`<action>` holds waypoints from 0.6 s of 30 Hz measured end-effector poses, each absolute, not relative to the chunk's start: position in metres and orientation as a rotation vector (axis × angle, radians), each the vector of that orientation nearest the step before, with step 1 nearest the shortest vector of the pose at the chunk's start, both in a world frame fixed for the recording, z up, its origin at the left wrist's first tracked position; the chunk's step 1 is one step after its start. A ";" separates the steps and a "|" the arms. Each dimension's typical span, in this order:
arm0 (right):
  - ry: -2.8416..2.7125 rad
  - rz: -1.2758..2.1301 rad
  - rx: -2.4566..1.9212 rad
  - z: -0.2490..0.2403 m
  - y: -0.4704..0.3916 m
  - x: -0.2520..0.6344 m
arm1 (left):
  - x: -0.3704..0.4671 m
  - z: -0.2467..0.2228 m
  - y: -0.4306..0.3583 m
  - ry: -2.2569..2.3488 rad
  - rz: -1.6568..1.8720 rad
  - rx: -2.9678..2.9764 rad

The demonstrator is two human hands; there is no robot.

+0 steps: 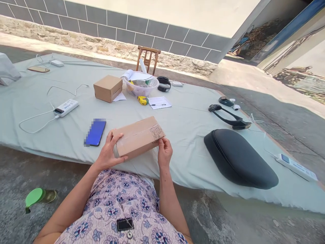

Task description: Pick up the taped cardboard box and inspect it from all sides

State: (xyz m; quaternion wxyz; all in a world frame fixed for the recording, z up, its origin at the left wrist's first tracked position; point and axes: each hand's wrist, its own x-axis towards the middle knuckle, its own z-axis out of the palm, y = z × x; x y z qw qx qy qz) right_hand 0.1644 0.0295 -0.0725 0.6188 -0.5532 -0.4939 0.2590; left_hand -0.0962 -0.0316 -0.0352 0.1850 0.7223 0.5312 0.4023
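A long brown cardboard box (137,134) is held tilted over the front edge of the cloth-covered table, with clear tape along its top and dark scribbled lines at its right end. My left hand (111,149) grips the box's left end, thumb on top and fingers along the near side. At the right end, my right hand (165,150) pinches the near corner; whether it has a bit of tape or only the cardboard between its fingertips is too small to tell. A phone with a blue screen (96,133) lies just left of the box.
Behind are another cardboard box (108,88), a basket (142,89), a yellow tape measure (143,100) and paper with a pen (159,102). A black case (240,159) and a black headset (230,117) lie right. Left is a white power strip (66,107); a green-lidded bottle (40,196) is on the ground.
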 end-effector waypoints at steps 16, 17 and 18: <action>-1.202 0.551 -1.356 -0.074 -0.006 0.171 | -0.071 -0.039 0.008 1.390 1.501 1.127; -1.211 0.529 -1.381 -0.076 -0.008 0.171 | -0.069 -0.041 0.009 1.385 1.522 1.109; -1.243 0.508 -1.394 -0.079 -0.009 0.171 | -0.068 -0.044 0.008 1.367 1.539 1.089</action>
